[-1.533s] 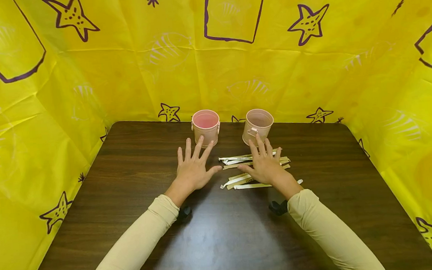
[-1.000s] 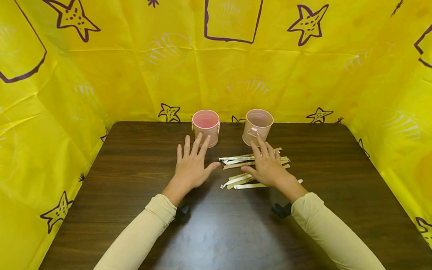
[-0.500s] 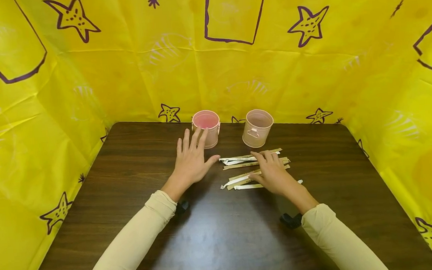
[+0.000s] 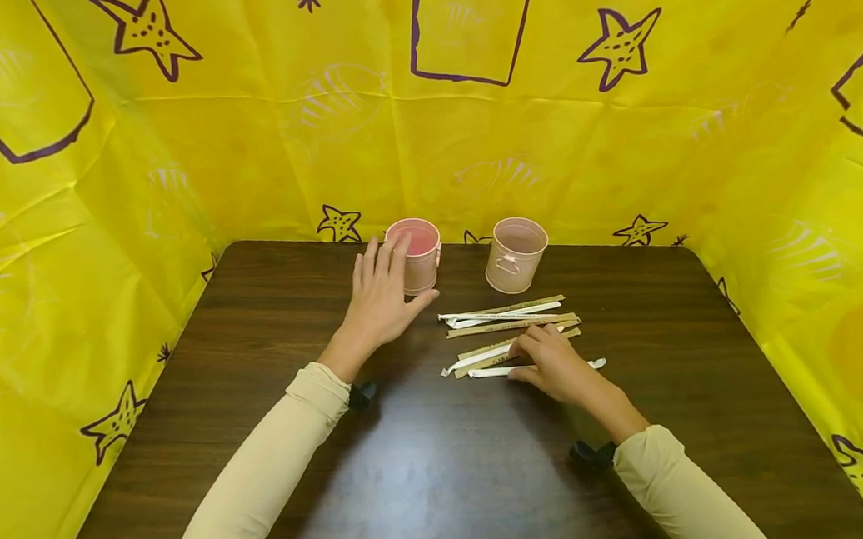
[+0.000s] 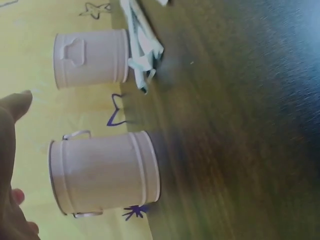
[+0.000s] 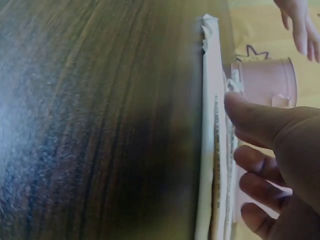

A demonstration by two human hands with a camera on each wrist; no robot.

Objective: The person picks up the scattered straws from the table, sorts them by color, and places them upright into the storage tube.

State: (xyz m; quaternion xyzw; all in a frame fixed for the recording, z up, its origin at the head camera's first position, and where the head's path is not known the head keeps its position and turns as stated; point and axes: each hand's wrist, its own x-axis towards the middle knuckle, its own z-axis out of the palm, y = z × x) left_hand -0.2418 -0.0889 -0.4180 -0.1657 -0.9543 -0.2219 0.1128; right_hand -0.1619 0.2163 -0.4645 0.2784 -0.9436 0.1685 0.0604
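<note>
Two small pink metal pails stand at the back of the table, the left pail (image 4: 424,272) and the right pail (image 4: 514,270). My left hand (image 4: 380,306) is held over the left pail's near side, fingers spread and overlapping its rim in the head view; nothing is in it. In front of the pails lie several paper-wrapped straws (image 4: 490,329), some white, some brown. My right hand (image 4: 558,367) is low over the nearest white straw (image 4: 490,372), fingers bent. In the right wrist view its thumb and fingers (image 6: 260,215) are apart, close beside the straws (image 6: 212,90).
The dark wood-grain table (image 4: 417,488) reaches back to a yellow sheet (image 4: 363,157) printed with starfish and fish, which walls the far edge and both sides. Black wrist straps (image 4: 593,455) show beneath the forearms.
My right hand has come back toward me from before the right pail down to the nearest straws, its fingers bending. My left hand has moved forward, up to the left pail's rim.
</note>
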